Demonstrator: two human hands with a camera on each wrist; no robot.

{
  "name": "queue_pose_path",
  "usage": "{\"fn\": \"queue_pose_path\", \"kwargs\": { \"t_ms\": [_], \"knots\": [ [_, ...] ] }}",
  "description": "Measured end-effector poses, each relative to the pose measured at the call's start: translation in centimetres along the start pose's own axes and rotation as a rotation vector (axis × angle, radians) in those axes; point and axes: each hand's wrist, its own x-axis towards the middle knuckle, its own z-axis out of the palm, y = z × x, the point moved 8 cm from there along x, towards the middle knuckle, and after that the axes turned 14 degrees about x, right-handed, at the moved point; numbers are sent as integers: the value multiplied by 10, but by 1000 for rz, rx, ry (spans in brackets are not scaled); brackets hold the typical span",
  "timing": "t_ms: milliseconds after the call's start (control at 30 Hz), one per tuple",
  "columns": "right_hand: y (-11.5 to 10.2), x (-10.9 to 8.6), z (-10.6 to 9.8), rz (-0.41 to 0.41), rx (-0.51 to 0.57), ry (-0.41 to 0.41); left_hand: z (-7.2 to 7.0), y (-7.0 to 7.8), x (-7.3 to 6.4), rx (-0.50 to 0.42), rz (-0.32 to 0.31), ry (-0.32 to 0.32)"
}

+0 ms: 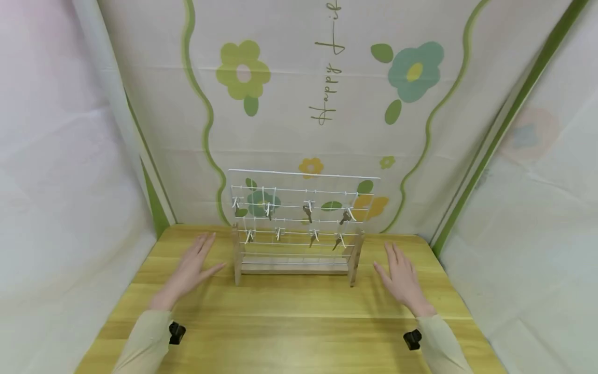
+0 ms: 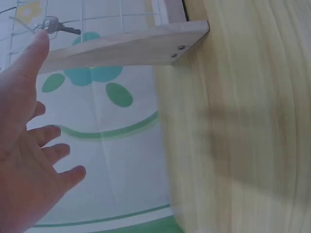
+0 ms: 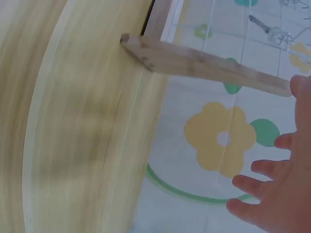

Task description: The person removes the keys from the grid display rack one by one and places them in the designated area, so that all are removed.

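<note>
A white wire grid rack on a wooden stand is upright toward the back of the table. Several small keys hang from hooks on its wires in two rows. To the left of the rack is my left hand, fingers spread and holding nothing. My right hand is on the other side, its fingers likewise extended and apart from the rack. In the left wrist view a key hangs beyond the thumb tip. The right wrist view shows another key on the grid above the wooden side piece.
The wooden table spreads in front of the rack. A white cloth printed with flowers and lettering hangs behind it, and pale cloth walls close in the left and right sides. A small black device sits at the left wrist.
</note>
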Motion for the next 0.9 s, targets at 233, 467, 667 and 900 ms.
{"fn": "queue_pose_path", "kwargs": {
  "t_ms": [233,467,667,900],
  "knots": [
    [-8,6,-5,8,276,34,19,6,13,-142,-18,-7],
    [-29,7,-16,-23,499,89,31,11,15,-202,-38,4],
    [-48,8,-26,-100,578,145,39,9,18,-248,-76,-10],
    [-107,4,-42,-152,635,145,46,6,24,-346,-94,-10]
  ]
}}
